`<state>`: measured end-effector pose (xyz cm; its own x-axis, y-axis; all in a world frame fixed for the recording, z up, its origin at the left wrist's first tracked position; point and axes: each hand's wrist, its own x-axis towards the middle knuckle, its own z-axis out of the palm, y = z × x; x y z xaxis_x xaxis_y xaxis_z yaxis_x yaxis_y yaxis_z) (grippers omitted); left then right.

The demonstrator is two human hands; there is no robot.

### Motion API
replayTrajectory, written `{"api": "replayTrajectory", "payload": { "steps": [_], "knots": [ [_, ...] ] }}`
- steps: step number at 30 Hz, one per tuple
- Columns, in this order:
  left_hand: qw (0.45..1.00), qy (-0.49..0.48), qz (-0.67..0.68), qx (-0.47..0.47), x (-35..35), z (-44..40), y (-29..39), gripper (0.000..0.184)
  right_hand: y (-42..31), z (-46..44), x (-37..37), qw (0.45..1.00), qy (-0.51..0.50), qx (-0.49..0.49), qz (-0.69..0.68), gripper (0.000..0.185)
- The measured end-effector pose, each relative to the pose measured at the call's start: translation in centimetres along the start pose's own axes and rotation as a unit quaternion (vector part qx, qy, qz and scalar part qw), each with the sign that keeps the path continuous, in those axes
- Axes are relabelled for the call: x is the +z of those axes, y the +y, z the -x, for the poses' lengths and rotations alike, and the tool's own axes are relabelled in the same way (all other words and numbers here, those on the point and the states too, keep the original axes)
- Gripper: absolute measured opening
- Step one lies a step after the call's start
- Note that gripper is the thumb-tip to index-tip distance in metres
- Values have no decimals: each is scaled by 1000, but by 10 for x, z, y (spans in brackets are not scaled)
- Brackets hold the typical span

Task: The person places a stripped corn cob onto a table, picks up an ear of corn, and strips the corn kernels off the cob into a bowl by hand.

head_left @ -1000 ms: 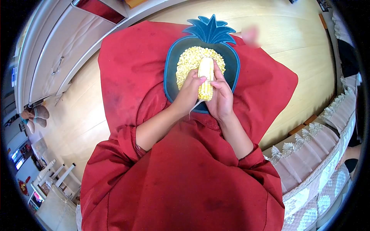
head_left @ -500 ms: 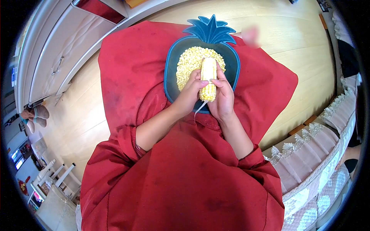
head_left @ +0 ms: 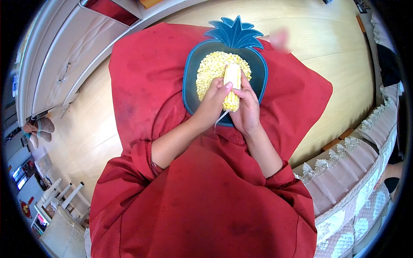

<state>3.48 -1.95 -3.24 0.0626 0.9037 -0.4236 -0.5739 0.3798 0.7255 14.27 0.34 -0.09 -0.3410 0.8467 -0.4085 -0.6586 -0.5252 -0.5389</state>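
Observation:
An ear of corn [head_left: 232, 77] stands between my two hands, its lower part still covered in yellow kernels and its upper part paler and stripped. My left hand [head_left: 211, 101] wraps its left side, with the thumb pressed on the front of the ear. Around the right side curls my right hand [head_left: 247, 107], its thumb also against the kernels. A pale strand hangs from the ear's lower end. Beneath the hands, a dark teal pineapple-shaped tray [head_left: 188, 81] rests on my lap, holding a heap of loose corn kernels [head_left: 211, 69].
Red cloth [head_left: 146, 77] covers my lap and sleeves. Pale wood floor [head_left: 318, 26] lies beyond. A white cabinet [head_left: 64, 56] stands at left, slippers [head_left: 45, 125] beside it. At right is a seat with a lace-trimmed cover [head_left: 335, 176].
My left thumb has moved up the front of the ear of corn. The ear and both hands have shifted very slightly; the tray stays in place.

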Motion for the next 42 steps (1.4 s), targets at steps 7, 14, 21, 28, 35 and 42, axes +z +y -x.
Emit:
{"api": "replayTrajectory", "payload": {
  "steps": [7,14,21,28,35,42],
  "knots": [
    [1000,0,11,-6,3,2,5,33,1,-2,4,999,27,-4,35,72],
    [999,-20,29,-22,6,5,11,38,1,-1,1,999,27,-14,17,68],
    [1000,-13,9,-15,1,3,7,39,0,0,6,1000,17,-13,4,68],
    [998,-3,46,-31,8,3,13,36,0,0,-2,999,-31,-18,-18,73],
    [993,10,99,-67,13,6,22,40,-1,0,0,1000,-5,1,3,74],
    [995,-22,70,-62,7,5,16,47,0,-2,1,1000,12,-8,5,69]
  ]
}}
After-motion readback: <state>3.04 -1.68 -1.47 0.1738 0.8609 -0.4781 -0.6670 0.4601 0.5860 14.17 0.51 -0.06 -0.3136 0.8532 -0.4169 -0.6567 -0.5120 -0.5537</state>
